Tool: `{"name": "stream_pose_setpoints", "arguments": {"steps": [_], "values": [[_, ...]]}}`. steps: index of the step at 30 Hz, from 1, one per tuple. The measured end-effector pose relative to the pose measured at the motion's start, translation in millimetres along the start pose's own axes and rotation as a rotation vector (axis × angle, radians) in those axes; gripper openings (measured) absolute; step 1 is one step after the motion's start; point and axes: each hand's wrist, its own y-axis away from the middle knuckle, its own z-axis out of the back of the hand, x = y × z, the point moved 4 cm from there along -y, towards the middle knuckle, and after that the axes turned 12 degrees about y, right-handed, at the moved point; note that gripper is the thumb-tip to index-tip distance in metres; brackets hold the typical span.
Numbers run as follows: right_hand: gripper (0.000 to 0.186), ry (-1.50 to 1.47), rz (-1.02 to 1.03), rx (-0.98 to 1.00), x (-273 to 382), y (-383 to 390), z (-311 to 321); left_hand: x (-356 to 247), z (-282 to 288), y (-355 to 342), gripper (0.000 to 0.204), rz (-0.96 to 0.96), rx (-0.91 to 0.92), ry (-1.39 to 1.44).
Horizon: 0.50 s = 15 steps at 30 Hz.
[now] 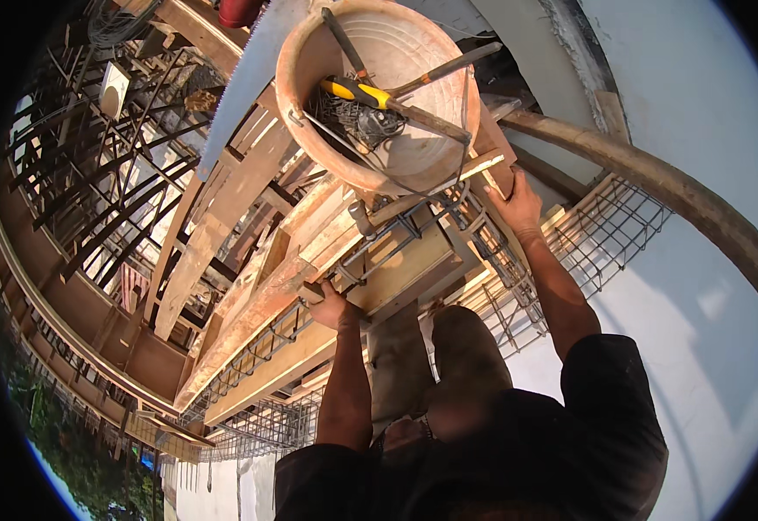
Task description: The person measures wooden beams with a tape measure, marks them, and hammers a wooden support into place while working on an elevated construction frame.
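My left hand (pixel 333 308) is closed around a short piece of wood (pixel 312 293), beside a long formwork trough with steel rebar inside. Farther right, my right hand (pixel 520 207) has its fingers wrapped over a brown wooden board (pixel 499 165), next to the rim of a round basin (pixel 288 65). Between the hands lies a hammer (pixel 360 217), its handle pointing right along the boards. Inside the basin are a tool with a yellow and black grip (pixel 357 91), long-handled tools, nails or wire bits (pixel 335 111) and a dark lump. My palms are hidden.
A large handsaw blade (pixel 242 100) stands left of the basin. Rebar cages (pixel 609 230) run along the pale wall at right, under a thick wooden pole (pixel 648 169). Timber beams (pixel 214 230) and an open framework fill the left, with a drop below.
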Motion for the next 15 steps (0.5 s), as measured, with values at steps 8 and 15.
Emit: {"name": "stream_pose_setpoints", "arguments": {"steps": [8,15], "values": [[0.078,0.012,0.025,-0.004,-3.2,-1.7,-5.8,-3.1,2.7,5.8,0.044,-0.083,-0.047,-0.096],[0.078,0.022,0.024,-0.071,-12.1,0.3,-11.7,-24.1,2.9,14.9,0.041,-0.117,0.036,-0.061]]}}
